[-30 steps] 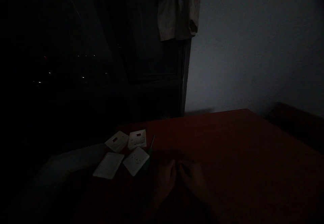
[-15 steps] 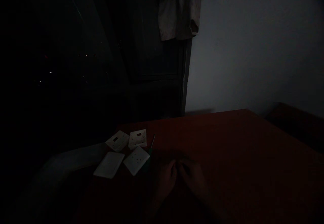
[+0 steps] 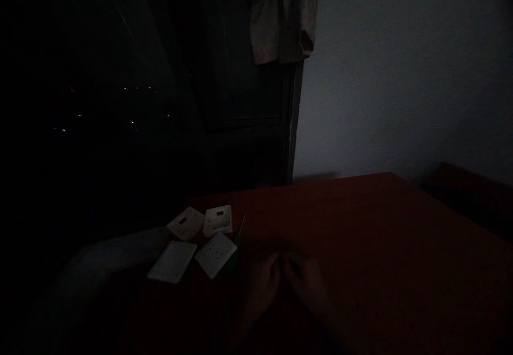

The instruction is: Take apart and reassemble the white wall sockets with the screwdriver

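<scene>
In dim light, my left hand point(image 3: 264, 276) and my right hand point(image 3: 305, 279) rest close together over the table, fingers curled in and tips almost meeting. Nothing shows in either hand, though the fingertips are very dark. Left of my left hand lies a white socket faceplate point(image 3: 216, 254) with small slots, turned at an angle. Beside it, a screwdriver point(image 3: 241, 224) with a green handle points away from me, its handle partly hidden by the faceplate. A second white plate point(image 3: 173, 262) lies farther left. Behind the plates sit two white wall-mount back boxes point(image 3: 186, 223) point(image 3: 217, 220), each with a rectangular opening.
The reddish-brown table point(image 3: 360, 226) stretches to the right and back. A pale wall point(image 3: 401, 77) rises behind it. At the left is a dark window point(image 3: 120, 103) with small outside lights, and a cloth point(image 3: 282, 18) hangs at its right side.
</scene>
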Action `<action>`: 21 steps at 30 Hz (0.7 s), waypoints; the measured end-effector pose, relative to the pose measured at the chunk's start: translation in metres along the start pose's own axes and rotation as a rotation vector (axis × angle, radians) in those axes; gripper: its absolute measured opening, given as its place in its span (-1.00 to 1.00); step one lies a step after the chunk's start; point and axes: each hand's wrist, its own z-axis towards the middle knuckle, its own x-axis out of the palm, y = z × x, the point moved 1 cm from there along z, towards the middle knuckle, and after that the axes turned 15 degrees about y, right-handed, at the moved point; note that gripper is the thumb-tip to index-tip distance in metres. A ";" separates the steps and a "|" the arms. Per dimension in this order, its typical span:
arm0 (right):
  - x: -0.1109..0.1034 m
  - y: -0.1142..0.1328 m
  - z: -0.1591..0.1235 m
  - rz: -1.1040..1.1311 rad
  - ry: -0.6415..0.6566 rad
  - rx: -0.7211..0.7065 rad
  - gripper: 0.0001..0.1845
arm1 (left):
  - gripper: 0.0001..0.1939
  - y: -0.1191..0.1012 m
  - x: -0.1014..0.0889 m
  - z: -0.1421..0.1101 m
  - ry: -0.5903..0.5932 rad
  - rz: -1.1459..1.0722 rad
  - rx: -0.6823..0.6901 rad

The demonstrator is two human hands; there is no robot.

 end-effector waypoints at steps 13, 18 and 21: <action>-0.001 0.002 -0.001 0.025 -0.003 -0.002 -0.69 | -0.69 0.001 0.000 0.001 0.005 0.039 -0.006; -0.001 0.002 -0.001 0.084 -0.009 0.007 -0.68 | -0.68 0.005 0.004 0.003 -0.038 0.021 -0.008; -0.001 0.002 -0.001 0.122 -0.020 0.000 -0.70 | -0.66 0.007 0.006 0.003 -0.043 0.005 -0.013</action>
